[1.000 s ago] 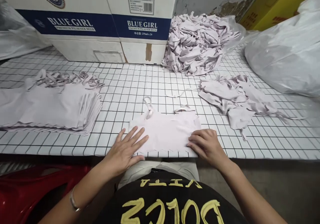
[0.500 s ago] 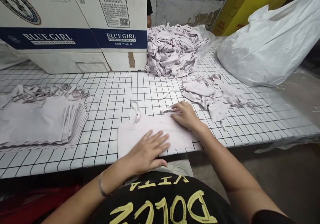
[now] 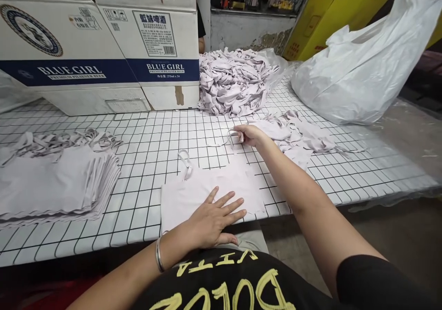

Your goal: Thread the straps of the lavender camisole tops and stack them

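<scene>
A pale pink strappy garment [image 3: 203, 181] lies flat at the table's front edge, its left strap looped above the top edge. My left hand [image 3: 217, 215] rests on it with fingers spread. Above the garment's right side, my right hand [image 3: 247, 136] pinches the looped right strap [image 3: 234, 137]. Just beyond that hand is a loose heap of pale pink garments [image 3: 297, 132]. A neat stack of similar garments [image 3: 51, 181] sits at the left, straps gathered at its back.
A large white and blue carton [image 3: 113, 77] stands at the back left. Behind the middle is a big pile of pale pink pieces [image 3: 235, 82]. A white plastic bag [image 3: 348, 79] stands at the right, with a yellow box [image 3: 317, 15] behind. Part of a person shows beside the carton.
My right hand has moved up and away from the garment's top edge, drawing the right strap upward. My left hand has shifted slightly right, still flat on the cloth. The view has tilted up.
</scene>
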Available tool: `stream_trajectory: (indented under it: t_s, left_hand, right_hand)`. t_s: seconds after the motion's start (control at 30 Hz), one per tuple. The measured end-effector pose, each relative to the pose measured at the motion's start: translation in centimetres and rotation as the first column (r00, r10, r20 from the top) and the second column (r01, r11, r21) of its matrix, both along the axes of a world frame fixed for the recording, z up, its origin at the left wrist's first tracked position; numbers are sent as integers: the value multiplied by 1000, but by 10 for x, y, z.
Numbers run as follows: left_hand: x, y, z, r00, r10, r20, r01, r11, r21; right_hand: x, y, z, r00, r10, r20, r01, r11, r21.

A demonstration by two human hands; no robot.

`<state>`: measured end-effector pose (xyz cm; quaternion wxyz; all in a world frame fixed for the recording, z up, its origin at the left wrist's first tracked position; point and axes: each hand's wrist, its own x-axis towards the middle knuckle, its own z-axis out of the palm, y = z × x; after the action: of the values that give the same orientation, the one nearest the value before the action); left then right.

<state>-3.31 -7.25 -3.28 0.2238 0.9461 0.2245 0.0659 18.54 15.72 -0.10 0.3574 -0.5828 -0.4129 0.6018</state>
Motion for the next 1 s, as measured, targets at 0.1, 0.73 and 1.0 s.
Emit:
stream_trajectory:
  t_s: [0.1,0.73,1.0]
  left_hand:
    - [0,0,0,1000,0,3,0,1000,3]
    - [-1,0,6,1000,7,18,-6,998,-58]
    - [-1,1,6,1000,-3,19,4,996,-86]
  right_hand:
    - [-1,1,9,989,-4,-145,-1,999,-39]
    - [9,-33,27,946,40,-321,-27,999,45]
    - [-3,3,48,977,36,-208,-4,988,156]
